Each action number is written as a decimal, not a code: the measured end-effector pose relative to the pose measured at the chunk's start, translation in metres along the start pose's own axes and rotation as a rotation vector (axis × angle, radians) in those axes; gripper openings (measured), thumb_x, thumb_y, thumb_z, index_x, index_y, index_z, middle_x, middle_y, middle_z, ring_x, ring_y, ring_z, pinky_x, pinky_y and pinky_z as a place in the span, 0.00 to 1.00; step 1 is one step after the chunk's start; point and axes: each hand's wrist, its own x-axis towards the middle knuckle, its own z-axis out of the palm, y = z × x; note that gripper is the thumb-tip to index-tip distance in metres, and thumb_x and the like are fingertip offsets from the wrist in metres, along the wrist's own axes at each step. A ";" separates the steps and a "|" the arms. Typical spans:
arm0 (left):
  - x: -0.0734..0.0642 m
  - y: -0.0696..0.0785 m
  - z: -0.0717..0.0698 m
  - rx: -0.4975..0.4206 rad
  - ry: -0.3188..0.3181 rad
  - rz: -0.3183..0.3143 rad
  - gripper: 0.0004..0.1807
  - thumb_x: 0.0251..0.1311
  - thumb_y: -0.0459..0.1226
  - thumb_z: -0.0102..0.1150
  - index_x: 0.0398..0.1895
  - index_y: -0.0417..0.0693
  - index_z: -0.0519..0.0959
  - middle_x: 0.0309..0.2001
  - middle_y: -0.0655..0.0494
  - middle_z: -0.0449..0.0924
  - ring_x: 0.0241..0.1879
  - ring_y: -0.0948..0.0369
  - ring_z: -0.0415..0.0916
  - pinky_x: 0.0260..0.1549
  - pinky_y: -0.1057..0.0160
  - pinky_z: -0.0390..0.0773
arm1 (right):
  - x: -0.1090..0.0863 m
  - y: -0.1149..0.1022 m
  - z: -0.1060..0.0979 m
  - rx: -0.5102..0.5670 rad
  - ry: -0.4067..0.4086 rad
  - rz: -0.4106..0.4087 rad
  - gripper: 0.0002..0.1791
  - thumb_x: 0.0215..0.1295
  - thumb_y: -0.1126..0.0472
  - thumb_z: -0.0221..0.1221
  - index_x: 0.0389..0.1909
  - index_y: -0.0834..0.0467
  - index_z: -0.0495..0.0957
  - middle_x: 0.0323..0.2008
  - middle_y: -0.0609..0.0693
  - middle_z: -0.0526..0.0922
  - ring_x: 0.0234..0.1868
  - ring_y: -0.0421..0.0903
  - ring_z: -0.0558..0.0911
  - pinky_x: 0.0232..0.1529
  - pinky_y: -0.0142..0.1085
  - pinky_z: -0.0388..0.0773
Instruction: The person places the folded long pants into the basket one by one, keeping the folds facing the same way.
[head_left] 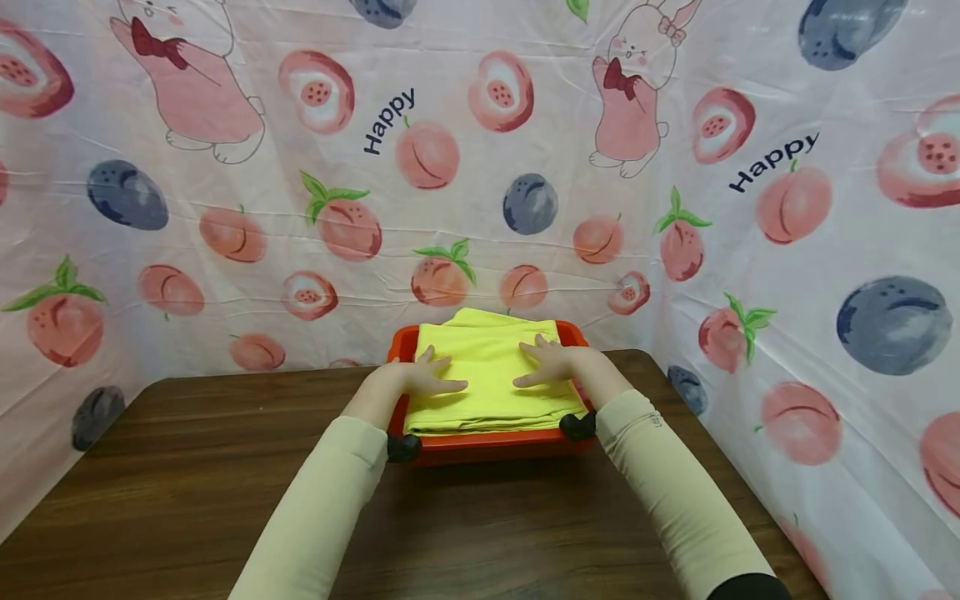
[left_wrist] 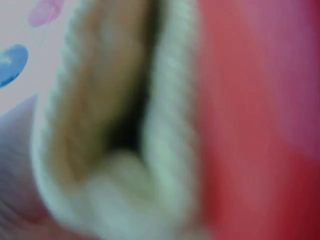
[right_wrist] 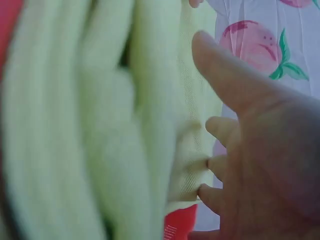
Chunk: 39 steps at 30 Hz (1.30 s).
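Note:
A folded yellow cloth [head_left: 491, 367], probably a garment, lies in layers inside a red-orange plastic basket [head_left: 487, 446]. Over its left side my left hand [head_left: 422, 377] is spread, fingers pointing inward. Opposite it, my right hand [head_left: 553, 363] hovers at the right side with fingers apart. In the right wrist view the right hand [right_wrist: 270, 130] has its fingertips close over the cloth [right_wrist: 150, 100], whose stacked folds face the camera. A blurred fold of cloth [left_wrist: 170, 115] and the red basket wall [left_wrist: 240, 125] fill most of the left wrist view.
The basket stands near the back edge of a dark wooden table [head_left: 247, 467]. Behind and to the right hangs a white curtain [head_left: 465, 208] printed with fruit and rabbits. Black wrist-camera mounts sit by the basket's front corners.

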 end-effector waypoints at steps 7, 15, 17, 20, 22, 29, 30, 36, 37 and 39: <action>-0.011 -0.003 0.013 0.121 0.025 0.042 0.52 0.57 0.71 0.39 0.76 0.48 0.49 0.75 0.40 0.38 0.73 0.45 0.36 0.61 0.34 0.26 | -0.015 0.006 0.012 -0.002 -0.021 -0.052 0.48 0.65 0.38 0.54 0.76 0.58 0.46 0.73 0.66 0.39 0.72 0.66 0.41 0.67 0.57 0.44; -0.015 -0.002 0.024 0.140 0.094 0.028 0.58 0.50 0.76 0.40 0.75 0.44 0.52 0.74 0.37 0.39 0.68 0.36 0.48 0.62 0.35 0.26 | -0.025 0.012 0.028 -0.006 0.003 -0.043 0.50 0.63 0.34 0.54 0.76 0.56 0.45 0.74 0.62 0.38 0.73 0.63 0.40 0.67 0.59 0.43; -0.015 -0.002 0.028 0.131 0.120 0.027 0.60 0.49 0.76 0.41 0.75 0.43 0.53 0.74 0.37 0.40 0.69 0.35 0.47 0.62 0.35 0.25 | -0.026 0.012 0.031 -0.009 0.024 -0.038 0.51 0.61 0.33 0.54 0.76 0.55 0.46 0.74 0.61 0.38 0.73 0.62 0.40 0.66 0.61 0.42; -0.015 -0.003 0.033 0.134 0.158 0.025 0.60 0.48 0.77 0.42 0.74 0.43 0.54 0.74 0.36 0.41 0.69 0.35 0.46 0.62 0.35 0.25 | -0.025 0.015 0.037 -0.027 0.062 -0.035 0.52 0.60 0.30 0.53 0.76 0.54 0.46 0.75 0.61 0.39 0.73 0.61 0.41 0.65 0.63 0.42; -0.015 -0.003 0.035 0.146 0.175 0.019 0.61 0.47 0.77 0.43 0.74 0.43 0.55 0.74 0.37 0.42 0.68 0.35 0.46 0.62 0.36 0.26 | -0.025 0.016 0.042 -0.032 0.086 -0.033 0.53 0.58 0.29 0.53 0.76 0.54 0.46 0.75 0.60 0.40 0.73 0.61 0.41 0.65 0.63 0.42; -0.015 0.000 0.038 0.183 0.190 0.007 0.60 0.45 0.78 0.44 0.74 0.45 0.57 0.74 0.38 0.44 0.68 0.35 0.47 0.63 0.36 0.27 | -0.025 0.019 0.050 -0.027 0.125 -0.020 0.54 0.56 0.27 0.53 0.76 0.51 0.45 0.75 0.57 0.38 0.74 0.58 0.40 0.65 0.63 0.40; -0.015 0.000 0.038 0.187 0.188 0.005 0.61 0.45 0.78 0.44 0.74 0.46 0.57 0.74 0.38 0.44 0.69 0.35 0.47 0.63 0.36 0.28 | -0.026 0.019 0.050 -0.026 0.123 -0.016 0.54 0.56 0.27 0.53 0.76 0.50 0.45 0.75 0.56 0.38 0.74 0.58 0.39 0.66 0.62 0.40; -0.019 0.002 0.035 0.200 0.183 -0.017 0.60 0.44 0.77 0.46 0.74 0.46 0.57 0.74 0.38 0.44 0.70 0.37 0.45 0.63 0.36 0.29 | -0.026 0.018 0.051 -0.009 0.137 -0.028 0.55 0.55 0.27 0.54 0.76 0.50 0.46 0.75 0.56 0.37 0.73 0.60 0.36 0.66 0.63 0.37; -0.019 0.003 0.035 0.200 0.184 -0.018 0.60 0.44 0.77 0.47 0.74 0.46 0.57 0.74 0.38 0.44 0.70 0.37 0.45 0.63 0.36 0.30 | -0.026 0.018 0.052 -0.008 0.143 -0.029 0.55 0.55 0.27 0.54 0.76 0.49 0.46 0.75 0.55 0.38 0.73 0.60 0.36 0.65 0.63 0.37; -0.019 0.002 0.036 0.204 0.181 -0.016 0.60 0.45 0.77 0.47 0.74 0.46 0.57 0.74 0.38 0.44 0.70 0.37 0.45 0.63 0.36 0.30 | -0.025 0.019 0.053 -0.014 0.150 -0.022 0.55 0.54 0.26 0.54 0.76 0.48 0.46 0.75 0.54 0.38 0.73 0.60 0.35 0.65 0.63 0.36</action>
